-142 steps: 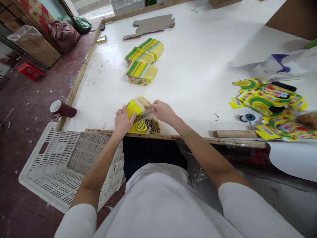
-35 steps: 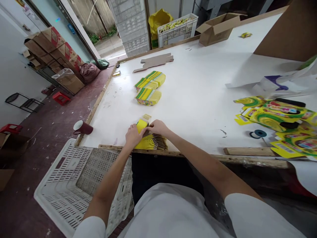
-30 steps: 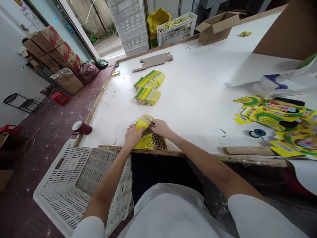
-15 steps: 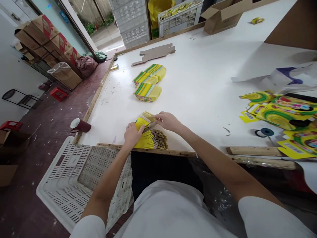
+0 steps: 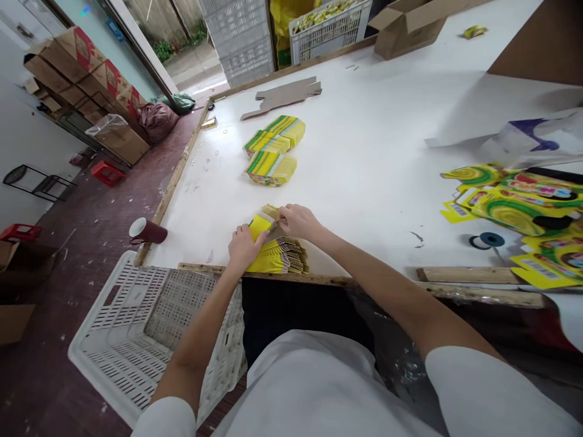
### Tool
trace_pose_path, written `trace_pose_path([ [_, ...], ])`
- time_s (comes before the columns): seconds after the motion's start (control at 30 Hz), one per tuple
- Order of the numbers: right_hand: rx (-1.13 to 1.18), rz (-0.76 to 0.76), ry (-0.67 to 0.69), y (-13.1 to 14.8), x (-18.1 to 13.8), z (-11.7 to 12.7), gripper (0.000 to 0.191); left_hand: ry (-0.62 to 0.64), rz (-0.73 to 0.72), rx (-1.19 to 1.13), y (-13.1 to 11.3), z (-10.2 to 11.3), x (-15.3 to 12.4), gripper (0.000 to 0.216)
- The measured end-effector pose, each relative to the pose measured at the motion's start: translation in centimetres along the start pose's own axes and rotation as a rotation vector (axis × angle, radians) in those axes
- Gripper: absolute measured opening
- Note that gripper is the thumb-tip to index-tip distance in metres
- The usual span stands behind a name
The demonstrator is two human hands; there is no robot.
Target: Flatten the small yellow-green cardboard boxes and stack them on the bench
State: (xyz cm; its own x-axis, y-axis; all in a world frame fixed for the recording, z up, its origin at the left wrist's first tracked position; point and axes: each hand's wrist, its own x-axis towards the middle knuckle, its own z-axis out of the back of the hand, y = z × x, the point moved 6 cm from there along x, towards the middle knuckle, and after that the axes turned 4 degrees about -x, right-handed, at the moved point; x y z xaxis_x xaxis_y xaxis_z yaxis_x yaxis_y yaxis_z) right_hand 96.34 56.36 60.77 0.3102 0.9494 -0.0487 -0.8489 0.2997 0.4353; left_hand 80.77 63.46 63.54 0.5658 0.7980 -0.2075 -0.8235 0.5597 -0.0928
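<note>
A small yellow carton (image 5: 261,223) stands at the near edge of the white table (image 5: 364,152). My left hand (image 5: 242,247) grips its near side, fingers curled round it. My right hand (image 5: 297,221) pinches its far flap from the right. Just under both hands lies a fanned stack of flat yellow carton blanks (image 5: 280,258). Farther out on the table sit bundles of yellow-and-green cartons (image 5: 272,149).
A white slatted crate (image 5: 150,328) stands on the floor at my left. A dark red mug (image 5: 148,231) lies on its side at the table's left edge. Printed yellow-green sheets (image 5: 514,203) and a tape roll (image 5: 485,241) lie at the right. Cardboard boxes (image 5: 407,24) sit far back.
My right hand has drawn back in onto the small carton's flap after reaching slightly outward. My left hand keeps its grip. The camera tipped a little downward.
</note>
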Motion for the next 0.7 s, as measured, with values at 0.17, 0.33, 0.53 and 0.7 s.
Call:
trace_pose_path([
  [0.17, 0.012, -0.098, 0.059, 0.7, 1.2, -0.5, 0.033, 0.002, -0.026, 0.007, 0.0, -0.2, 0.2, 0.05],
  [0.33, 0.112, -0.201, 0.21, 3.2, 1.5, -1.9, 0.033, 0.007, -0.035, 0.0, 0.2, -0.1, 0.6, 0.044],
  [0.53, 0.206, -0.158, 0.287, 4.1, 1.0, -2.1, 0.034, 0.0, -0.028, -0.01, 0.5, -0.2, 0.6, 0.045],
  [0.7, 0.146, -0.247, 0.19, 0.5, 0.4, -1.3, 0.042, -0.019, 0.012, -0.027, 0.4, -0.2, 0.4, 0.053],
])
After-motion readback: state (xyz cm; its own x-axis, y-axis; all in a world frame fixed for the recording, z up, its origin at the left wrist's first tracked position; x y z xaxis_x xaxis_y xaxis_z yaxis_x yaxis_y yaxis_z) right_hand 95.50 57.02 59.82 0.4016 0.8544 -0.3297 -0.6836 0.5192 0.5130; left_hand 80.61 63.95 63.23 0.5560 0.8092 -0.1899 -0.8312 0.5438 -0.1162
